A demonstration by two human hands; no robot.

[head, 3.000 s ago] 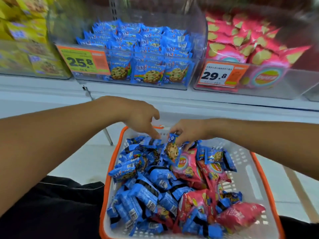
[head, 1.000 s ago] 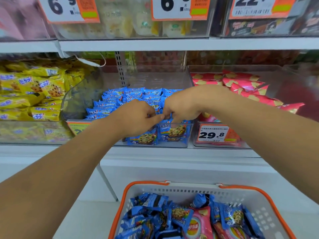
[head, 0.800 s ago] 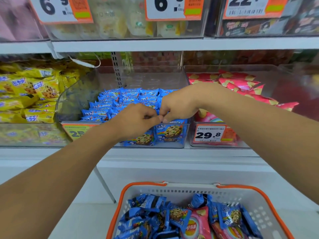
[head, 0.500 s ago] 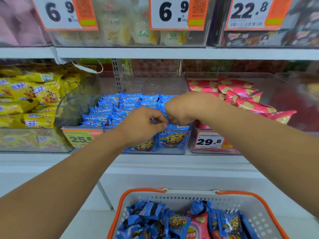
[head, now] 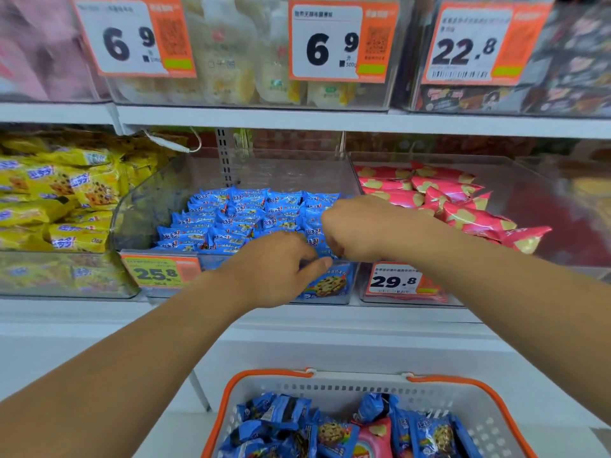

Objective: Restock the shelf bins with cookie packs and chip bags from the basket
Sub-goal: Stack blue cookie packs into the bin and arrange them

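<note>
My left hand (head: 277, 269) and my right hand (head: 357, 229) meet over the front right corner of the clear bin (head: 145, 209) filled with blue cookie packs (head: 244, 213). The left thumb and fingers pinch a blue cookie pack, of which only a sliver shows. The right hand's fingers curl down onto a pack in the front row, mostly hidden beneath it. Pink chip bags (head: 463, 213) fill the bin to the right. Below, the orange-rimmed white basket (head: 231, 385) holds more blue cookie packs (head: 274, 414) and a pink chip bag (head: 373, 438).
Yellow cookie packs (head: 66, 193) fill the bin on the left. Price tags 25.8 (head: 155, 274) and 29.8 (head: 393, 280) hang on the bin fronts. The upper shelf (head: 297, 119) overhangs the bins and carries other stock.
Both hands rose from the basket with cookie packs to the blue bin. Over the last second they stayed at its front right corner, the right hand shifting slightly right.
</note>
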